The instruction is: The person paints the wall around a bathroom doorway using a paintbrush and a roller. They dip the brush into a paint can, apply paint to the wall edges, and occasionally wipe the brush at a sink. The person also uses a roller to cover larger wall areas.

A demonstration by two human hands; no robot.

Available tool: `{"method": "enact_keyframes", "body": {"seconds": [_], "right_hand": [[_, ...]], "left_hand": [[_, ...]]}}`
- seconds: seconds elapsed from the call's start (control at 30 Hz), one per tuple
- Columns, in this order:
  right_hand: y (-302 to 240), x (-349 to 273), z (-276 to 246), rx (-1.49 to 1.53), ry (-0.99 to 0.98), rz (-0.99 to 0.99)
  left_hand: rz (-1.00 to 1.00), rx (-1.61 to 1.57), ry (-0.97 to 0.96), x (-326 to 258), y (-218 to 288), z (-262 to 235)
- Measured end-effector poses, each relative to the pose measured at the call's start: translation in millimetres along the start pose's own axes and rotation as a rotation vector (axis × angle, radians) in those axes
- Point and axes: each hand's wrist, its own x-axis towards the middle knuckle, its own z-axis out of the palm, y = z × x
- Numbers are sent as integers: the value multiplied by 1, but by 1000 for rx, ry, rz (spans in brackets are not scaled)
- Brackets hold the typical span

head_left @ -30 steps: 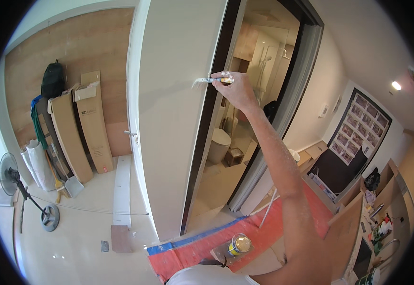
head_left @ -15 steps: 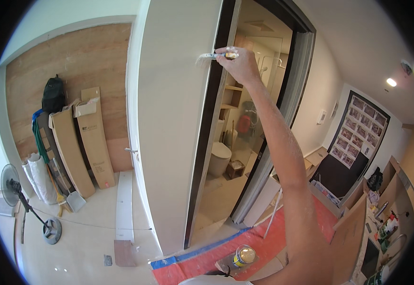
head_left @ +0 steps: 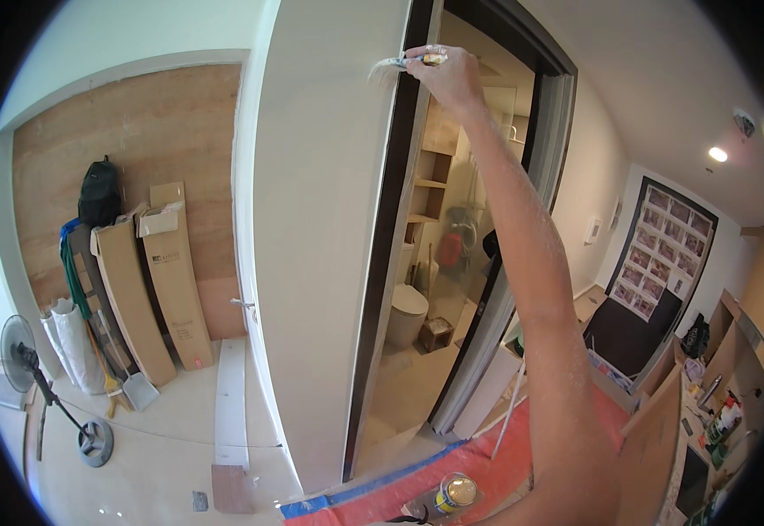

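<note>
My right hand is raised high and closed around the handle of a paintbrush. The pale bristles point left and look bent against the light grey wall panel. Just beneath my fingers runs the dark door frame, which borders that panel. Whitish specks mark my hand and forearm. Low down, a round can with a yellowish top and label stands on the floor, left of my upper arm. My left hand is out of sight.
A bathroom with a toilet shows through the doorway. Red sheeting with a blue edge covers floor below. Tall cardboard boxes, a black backpack and a standing fan are at left. A cluttered counter lies right.
My right hand and the paintbrush have moved up along the edge of the panel and door frame. The whole view has tilted up a little, so the boxes and fan appear lower.
</note>
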Motion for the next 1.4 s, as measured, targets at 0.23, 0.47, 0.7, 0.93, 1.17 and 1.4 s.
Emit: {"method": "enact_keyframes", "body": {"seconds": [0.23,0.47,0.7,0.93,1.17,1.4], "right_hand": [[18,64,0,-60,86,-130],[12,114,2,-114,185,-175],[10,159,2,-140,234,-187],[11,205,-3,-238,283,-197],[5,176,2,-225,438,-319],[-15,-8,21,-113,47,-113]], "left_hand": [[4,9,-8,5,13,10],[-2,12,6,9,21,13],[-12,13,18,10,27,14],[-20,14,13,8,29,17],[-23,3,5,3,25,17],[-31,-7,16,4,6,6]]}}
